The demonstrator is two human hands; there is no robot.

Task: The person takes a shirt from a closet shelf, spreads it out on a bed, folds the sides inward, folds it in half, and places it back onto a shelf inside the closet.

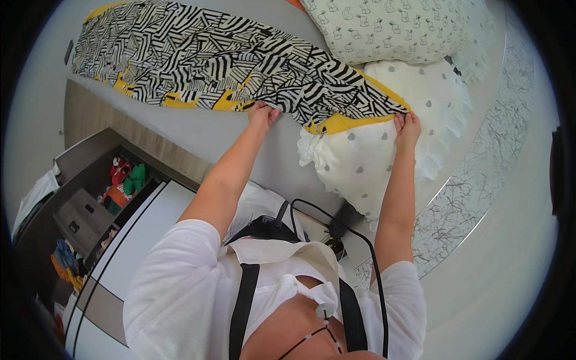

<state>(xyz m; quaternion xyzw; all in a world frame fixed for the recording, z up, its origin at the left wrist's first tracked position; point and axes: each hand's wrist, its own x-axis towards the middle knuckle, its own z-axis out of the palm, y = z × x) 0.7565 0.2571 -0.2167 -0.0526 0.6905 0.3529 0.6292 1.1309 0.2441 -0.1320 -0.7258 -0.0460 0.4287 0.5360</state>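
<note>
A long piece of cloth (pixel 216 57) lies across the bed, narrowing toward the right. It carries a black-and-white striped, angular pattern, and yellow fabric shows along its edges. My left hand (pixel 264 114) is closed on its near edge around the middle of its length. At the pointed right end, my right hand (pixel 408 125) pinches the corner over a white pillow with grey hearts and a ruffled border (pixel 384 153). Between my hands the near edge sags, with a yellow fold showing. What kind of article the cloth is, I cannot tell.
A pillow printed with rabbits (pixel 390 27) lies beyond the heart pillow on the grey bed sheet (pixel 198 129). An open dark cabinet (pixel 78 213) with clothes stands at the left. Marble-patterned flooring (pixel 480 174) runs along the right. A black cable (pixel 354 231) crosses by my right arm.
</note>
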